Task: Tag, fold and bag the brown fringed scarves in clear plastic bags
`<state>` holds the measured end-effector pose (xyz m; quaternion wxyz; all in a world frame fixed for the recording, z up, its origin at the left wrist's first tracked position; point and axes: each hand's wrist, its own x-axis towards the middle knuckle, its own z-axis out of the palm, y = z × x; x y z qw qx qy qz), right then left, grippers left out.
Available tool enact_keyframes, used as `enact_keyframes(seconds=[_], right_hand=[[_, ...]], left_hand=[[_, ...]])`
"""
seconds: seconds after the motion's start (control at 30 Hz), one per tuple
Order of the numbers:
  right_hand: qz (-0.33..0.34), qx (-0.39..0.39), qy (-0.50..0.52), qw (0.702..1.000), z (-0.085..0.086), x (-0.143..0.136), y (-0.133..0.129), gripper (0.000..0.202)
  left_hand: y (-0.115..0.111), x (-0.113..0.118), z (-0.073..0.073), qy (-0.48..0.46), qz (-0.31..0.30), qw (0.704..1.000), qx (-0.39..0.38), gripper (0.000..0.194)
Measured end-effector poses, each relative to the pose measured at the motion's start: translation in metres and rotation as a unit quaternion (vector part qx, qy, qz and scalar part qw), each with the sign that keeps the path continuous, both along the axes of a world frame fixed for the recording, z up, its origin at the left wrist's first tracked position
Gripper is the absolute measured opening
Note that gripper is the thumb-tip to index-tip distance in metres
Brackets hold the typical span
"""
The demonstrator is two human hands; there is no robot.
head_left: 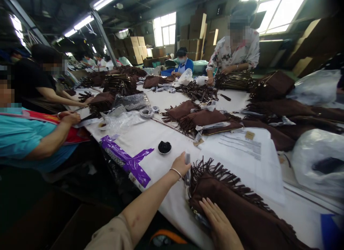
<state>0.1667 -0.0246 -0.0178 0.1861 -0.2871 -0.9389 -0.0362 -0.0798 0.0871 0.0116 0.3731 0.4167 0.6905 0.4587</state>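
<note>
Nearest the camera, the right hand (219, 219) lies flat, fingers extended and holding nothing, on a brown fringed bag (236, 203). That bag rests on the white-covered table (150, 137), close to the near edge, and runs toward the lower right corner; its fringe (215, 169) spreads along the far side. The left hand (180, 165) is closed around a plastic-wrapped strip (187, 158) at the bag's left end. A bangle (176, 172) circles the left wrist, and a beige sleeve (111, 235) covers the arm's lower part.

Just beyond the left hand sits a shallow dish (164, 153) with black material (164, 146) in it. Purple tape (138, 165) crosses the table edge to the left. Past the bag lies a printed sheet (239, 151) under clear plastic, with a tan tag (249, 135) on it, and more brown bags (206, 121) lie farther back. At right stands a bulging clear plastic bag (306, 160). Across the table, a co-worker in a floral shirt (217, 56) handles a stack of brown pieces (233, 80); 2 others work at left.
</note>
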Motion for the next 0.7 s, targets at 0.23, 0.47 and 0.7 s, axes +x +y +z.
enact_keyframes(seconds=[0.23, 0.47, 0.7], right_hand=[[-0.029, -0.006, -0.023, 0.999, -0.015, 0.006, 0.005, 0.079], [-0.04, -0.048, -0.026, 0.998, -0.011, 0.001, 0.017, 0.071], [-0.004, -0.2, -0.014, 0.98, -0.009, 0.014, 0.017, 0.051]], left_hand=[[-0.067, -0.043, 0.031, -0.027, 0.041, 0.998, 0.03, 0.045], [-0.201, -0.049, 0.065, 0.146, -0.26, 0.949, 0.103, 0.03], [-0.169, -0.015, 0.055, 0.475, -0.542, 0.675, 0.157, 0.031]])
